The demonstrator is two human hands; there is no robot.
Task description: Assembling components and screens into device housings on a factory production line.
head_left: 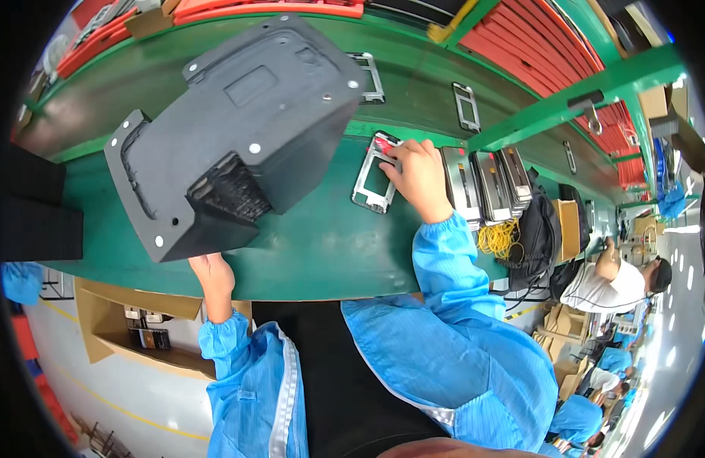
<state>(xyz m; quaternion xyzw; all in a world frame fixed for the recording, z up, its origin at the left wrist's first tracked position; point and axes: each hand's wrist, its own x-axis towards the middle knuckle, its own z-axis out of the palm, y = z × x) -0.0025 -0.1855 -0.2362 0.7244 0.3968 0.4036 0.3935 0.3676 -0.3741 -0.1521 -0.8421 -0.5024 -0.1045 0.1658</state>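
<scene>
My right hand (pixel 419 174) bends over a phone mid-frame (pixel 374 179), a silver rectangular frame with black edges and a red patch at its top. Thumb and fingers close on its upper right side while it lies on the green bench. My left hand (pixel 213 276) is at the lower edge of a large black box-shaped fixture (pixel 253 114). Its fingers pass behind the fixture, so their pose is hidden. The fixture looks tilted, with white dots on its corners and a bristly dark opening in one side.
Several stacks of thin phone parts (pixel 474 183) stand right of my hand, near yellow bands (pixel 500 239) and a black backpack (pixel 537 229). Other phone frames (pixel 465 105) lie on the conveyor (pixel 421 84) beyond. A green post (pixel 566 111) crosses at right. A cardboard box (pixel 100 328) sits below left.
</scene>
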